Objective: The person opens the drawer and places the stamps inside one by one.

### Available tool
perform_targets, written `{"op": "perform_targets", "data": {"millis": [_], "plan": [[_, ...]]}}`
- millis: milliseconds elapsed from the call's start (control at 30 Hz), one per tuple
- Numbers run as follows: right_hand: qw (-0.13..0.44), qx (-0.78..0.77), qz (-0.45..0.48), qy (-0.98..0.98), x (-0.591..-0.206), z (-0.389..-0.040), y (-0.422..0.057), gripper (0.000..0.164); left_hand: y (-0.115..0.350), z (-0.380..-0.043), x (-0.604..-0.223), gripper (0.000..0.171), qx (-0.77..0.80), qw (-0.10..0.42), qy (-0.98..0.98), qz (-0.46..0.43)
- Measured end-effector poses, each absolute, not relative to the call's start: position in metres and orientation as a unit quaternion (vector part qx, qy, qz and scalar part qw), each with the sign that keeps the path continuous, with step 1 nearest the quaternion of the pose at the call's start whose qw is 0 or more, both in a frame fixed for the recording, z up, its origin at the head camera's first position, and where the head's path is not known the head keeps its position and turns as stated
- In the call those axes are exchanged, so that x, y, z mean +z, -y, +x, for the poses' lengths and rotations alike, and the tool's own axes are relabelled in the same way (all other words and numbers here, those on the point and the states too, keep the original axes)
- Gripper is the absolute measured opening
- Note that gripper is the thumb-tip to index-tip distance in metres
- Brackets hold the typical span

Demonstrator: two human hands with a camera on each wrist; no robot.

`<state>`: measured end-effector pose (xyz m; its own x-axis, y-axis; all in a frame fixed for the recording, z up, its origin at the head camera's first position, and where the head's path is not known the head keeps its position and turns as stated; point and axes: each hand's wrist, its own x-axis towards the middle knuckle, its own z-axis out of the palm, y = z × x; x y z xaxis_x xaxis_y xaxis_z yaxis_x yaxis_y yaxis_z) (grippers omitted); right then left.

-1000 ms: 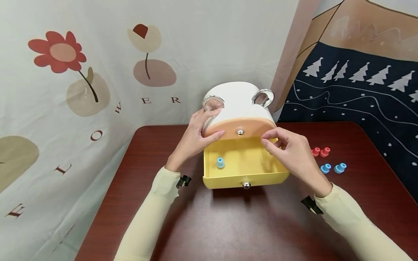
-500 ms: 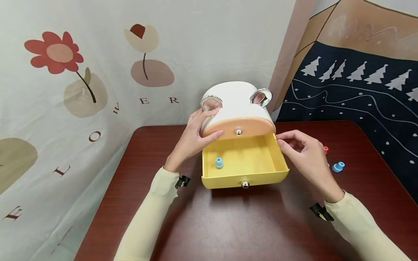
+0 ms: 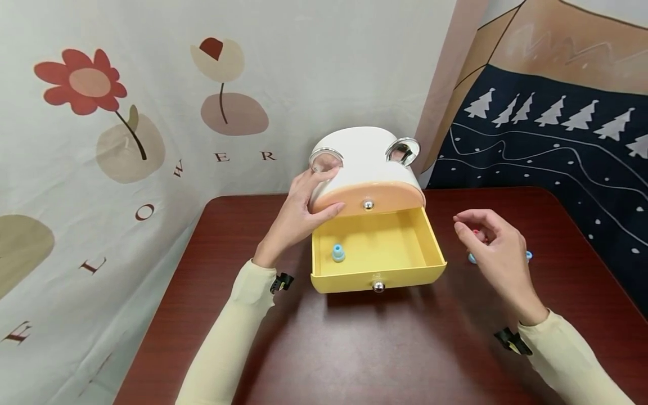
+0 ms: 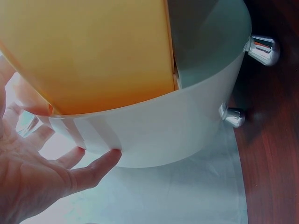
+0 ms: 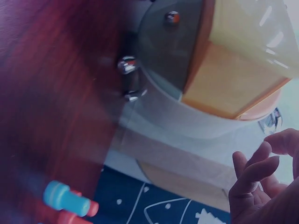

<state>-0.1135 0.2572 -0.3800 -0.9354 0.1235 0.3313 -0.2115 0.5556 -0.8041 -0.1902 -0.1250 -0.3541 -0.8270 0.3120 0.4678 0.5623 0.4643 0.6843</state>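
Note:
A white, round-topped drawer box [image 3: 367,154] with two ear-like silver rings stands at the table's back. My left hand [image 3: 296,208] holds its left side, thumb across the peach upper drawer front [image 3: 349,197], other fingers on the white shell, as the left wrist view also shows. The yellow lower drawer [image 3: 354,284] is pulled out, and a light-blue stepped peg [image 3: 338,253] stands inside it at the left. Right of the drawer, my right hand [image 3: 498,253] hovers with loosely bent fingers and thumb near the index tip. The right wrist view shows nothing in it.
Blue pegs [image 5: 67,198] and red pegs [image 5: 74,218] sit on the dark red-brown table [image 3: 374,343] at the right, largely hidden behind my right hand in the head view. A flower-print cloth [image 3: 152,84] and a dark tree-print cloth [image 3: 536,140] hang behind the table.
My right hand has moved right, from over the drawer's right edge to beside the pegs, covering most of them. The left hand, the box and the peg in the drawer stay as they were.

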Motion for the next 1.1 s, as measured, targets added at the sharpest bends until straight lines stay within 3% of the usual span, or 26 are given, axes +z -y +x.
{"op": "perform_targets", "data": {"millis": [500, 1100], "plan": [[0.163, 0.424, 0.017, 0.891, -0.405, -0.108, -0.278, 0.029, 0.127, -0.191, -0.357, 0.065, -0.451, 0.137, 0.846, -0.248], [0.101, 0.357, -0.018, 0.929, -0.429, -0.104, -0.300, 0.040, 0.126, -0.192, -0.355, 0.065, -0.448, 0.133, 0.847, -0.254]]}}
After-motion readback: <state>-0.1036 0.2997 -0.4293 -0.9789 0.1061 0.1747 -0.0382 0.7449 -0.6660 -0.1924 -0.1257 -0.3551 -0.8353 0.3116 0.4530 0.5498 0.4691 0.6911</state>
